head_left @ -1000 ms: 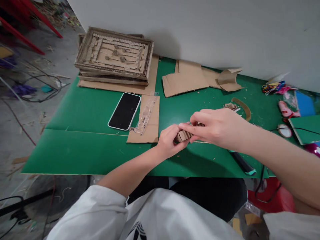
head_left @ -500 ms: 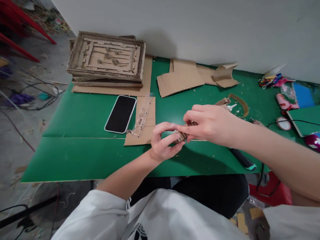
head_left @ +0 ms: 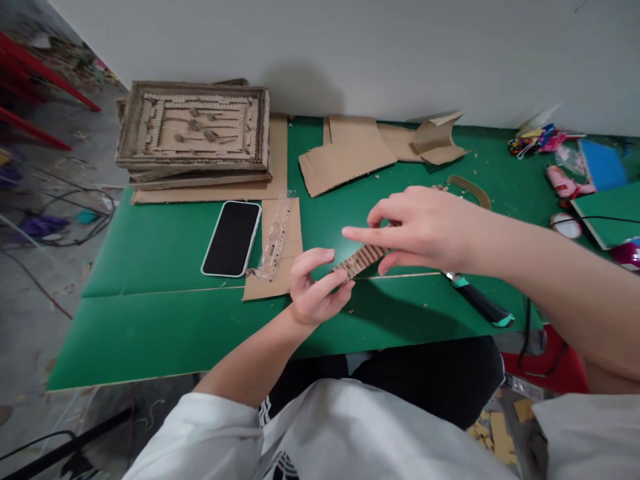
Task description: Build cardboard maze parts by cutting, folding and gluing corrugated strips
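A short ridged cardboard strip [head_left: 364, 260] is held slantwise above the green table. Its lower left end is pinched between the thumb and a finger of my left hand [head_left: 320, 287], whose index finger is raised. My right hand [head_left: 425, 230] is at the strip's upper right end, thumb below and fingers above, with the index finger stretched out to the left over it. The right palm hides that far end of the strip.
A phone [head_left: 232, 239] and a clear ruler [head_left: 275, 243] lie left of my hands. Stacked cardboard trays [head_left: 195, 130] stand at the back left, cardboard pieces [head_left: 345, 157] at the back. A black-handled cutter [head_left: 483, 303] lies below my right forearm.
My hands have moved apart, uncovering more of the strip. The right index finger has lifted off the left fingertips. The view has shifted, and more of the cutter shows.
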Motion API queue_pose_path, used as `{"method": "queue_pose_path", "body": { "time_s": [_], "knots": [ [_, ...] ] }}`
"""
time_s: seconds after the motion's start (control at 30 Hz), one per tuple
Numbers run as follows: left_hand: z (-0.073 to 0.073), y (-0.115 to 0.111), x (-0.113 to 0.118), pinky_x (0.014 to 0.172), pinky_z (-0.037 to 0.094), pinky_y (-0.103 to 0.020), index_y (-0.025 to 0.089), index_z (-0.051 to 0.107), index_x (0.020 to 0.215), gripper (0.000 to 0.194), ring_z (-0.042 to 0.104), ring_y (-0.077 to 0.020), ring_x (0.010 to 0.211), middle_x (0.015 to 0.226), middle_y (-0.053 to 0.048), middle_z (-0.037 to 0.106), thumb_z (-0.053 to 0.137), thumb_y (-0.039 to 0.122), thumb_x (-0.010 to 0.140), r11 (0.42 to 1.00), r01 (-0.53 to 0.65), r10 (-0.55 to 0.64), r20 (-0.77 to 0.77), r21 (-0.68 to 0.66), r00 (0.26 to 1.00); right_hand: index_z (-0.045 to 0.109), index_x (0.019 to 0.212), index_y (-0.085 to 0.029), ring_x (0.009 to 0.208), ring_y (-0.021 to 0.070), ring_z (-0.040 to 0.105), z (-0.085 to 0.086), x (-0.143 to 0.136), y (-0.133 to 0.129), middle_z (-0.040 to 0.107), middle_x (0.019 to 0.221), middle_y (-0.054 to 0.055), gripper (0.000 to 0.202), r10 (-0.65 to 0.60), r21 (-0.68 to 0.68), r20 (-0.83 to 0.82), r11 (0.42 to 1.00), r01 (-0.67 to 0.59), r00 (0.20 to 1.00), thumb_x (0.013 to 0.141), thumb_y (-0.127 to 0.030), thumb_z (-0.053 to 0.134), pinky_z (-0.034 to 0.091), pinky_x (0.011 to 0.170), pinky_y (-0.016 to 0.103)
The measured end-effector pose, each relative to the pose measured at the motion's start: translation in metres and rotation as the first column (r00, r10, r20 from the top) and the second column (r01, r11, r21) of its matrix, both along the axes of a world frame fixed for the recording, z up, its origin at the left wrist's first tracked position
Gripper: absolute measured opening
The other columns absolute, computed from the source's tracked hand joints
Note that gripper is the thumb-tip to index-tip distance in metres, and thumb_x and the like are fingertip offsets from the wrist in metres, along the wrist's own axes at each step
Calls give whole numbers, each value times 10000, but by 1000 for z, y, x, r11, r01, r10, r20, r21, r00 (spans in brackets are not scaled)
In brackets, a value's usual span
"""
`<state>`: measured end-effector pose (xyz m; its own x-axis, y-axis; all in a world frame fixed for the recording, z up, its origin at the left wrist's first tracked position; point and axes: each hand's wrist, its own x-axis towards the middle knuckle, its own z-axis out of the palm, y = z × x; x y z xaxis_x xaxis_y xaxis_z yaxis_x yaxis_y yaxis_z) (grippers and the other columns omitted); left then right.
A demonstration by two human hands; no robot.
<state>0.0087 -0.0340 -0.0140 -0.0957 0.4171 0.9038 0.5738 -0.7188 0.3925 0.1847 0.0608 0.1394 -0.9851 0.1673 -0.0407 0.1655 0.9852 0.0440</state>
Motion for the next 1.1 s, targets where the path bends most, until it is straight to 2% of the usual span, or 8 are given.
{"method": "queue_pose_path", "body": {
  "time_s": [0.17,0.33,0.4,0.53,0.67,1.1],
  "knots": [
    [1,1,-1,668,588,-305,262,521,952,87,587,-170,898,1011,-43,492,545,292,874,999,-23,22,-24,-23,999,541,1303,-229,811,167,545,22,25,13,621,936,61,488,-176,-112,-2,978,174,984,914,-503,433,400,668,308],
    [2,1,-1,689,588,-310,248,538,944,101,597,-168,899,998,-43,499,578,264,852,1000,-2,2,-2,-7,1000,665,1153,-249,876,149,554,34,41,18,652,993,39,541,-324,-207,-74,930,303,943,912,-568,301,414,702,326],
    [3,1,-1,695,585,-310,243,544,943,104,607,-166,896,993,-41,504,585,257,848,1000,-2,2,6,0,1000,691,1103,-253,893,152,546,30,42,21,651,1000,39,520,-330,-222,-99,927,302,939,927,-536,292,414,733,338],
    [4,1,-2,693,589,-317,251,520,933,104,618,-156,856,964,-28,511,577,291,856,999,-52,52,-25,-12,998,707,1052,-244,885,170,527,10,42,32,624,940,52,400,-283,-226,-143,942,247,949,927,-479,409,410,771,346],
    [3,2,-3,689,592,-323,249,501,937,117,618,-152,838,954,-27,509,569,306,860,998,-69,69,-52,-7,996,701,1060,-251,888,180,510,-6,41,40,613,947,59,339,-274,-227,-113,943,243,955,922,-431,449,385,784,341],
    [1,2,-5,695,568,-330,237,556,923,120,625,-172,877,973,-33,559,617,265,824,999,-38,40,-54,35,998,713,1030,-259,883,189,464,-21,42,45,592,977,62,325,-279,-291,-144,929,229,949,906,-443,476,360,805,349]
  ]
}}
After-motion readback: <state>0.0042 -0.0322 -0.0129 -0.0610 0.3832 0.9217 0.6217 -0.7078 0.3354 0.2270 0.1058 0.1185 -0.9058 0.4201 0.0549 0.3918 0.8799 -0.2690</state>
